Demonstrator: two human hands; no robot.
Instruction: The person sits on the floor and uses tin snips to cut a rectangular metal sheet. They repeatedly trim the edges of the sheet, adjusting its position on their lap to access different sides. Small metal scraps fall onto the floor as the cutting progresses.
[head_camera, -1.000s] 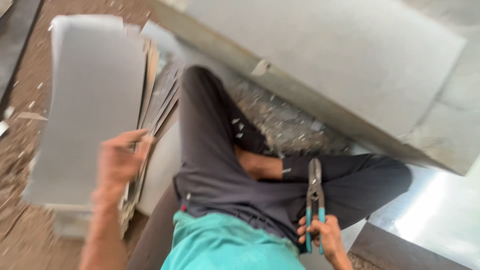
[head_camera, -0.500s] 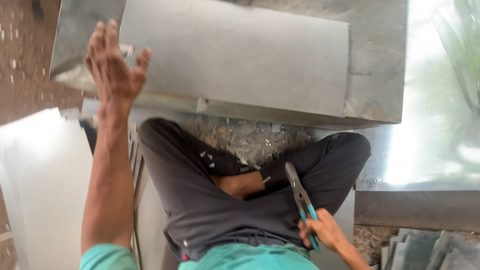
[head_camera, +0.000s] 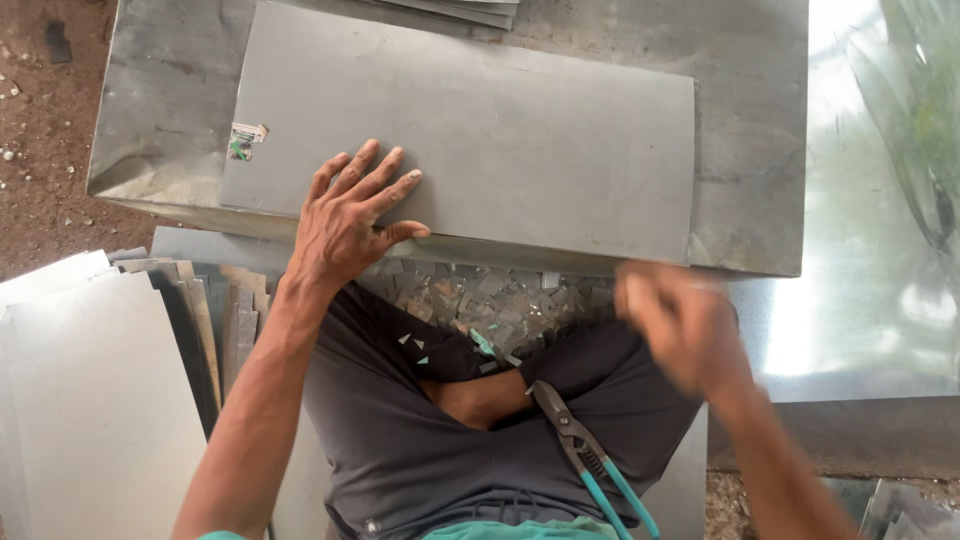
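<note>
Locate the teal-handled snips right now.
In the head view the teal-handled snips lie on the person's lap, lower centre-right, on the dark trousers. No hands hold them; the blurred right hand is nearest, above them.

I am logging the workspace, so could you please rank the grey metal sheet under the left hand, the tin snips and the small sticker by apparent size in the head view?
1. grey metal sheet
2. tin snips, though nearer the camera
3. small sticker

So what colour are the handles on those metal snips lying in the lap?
Teal blue, on the metal snips' handles, seen in the head view.
</note>
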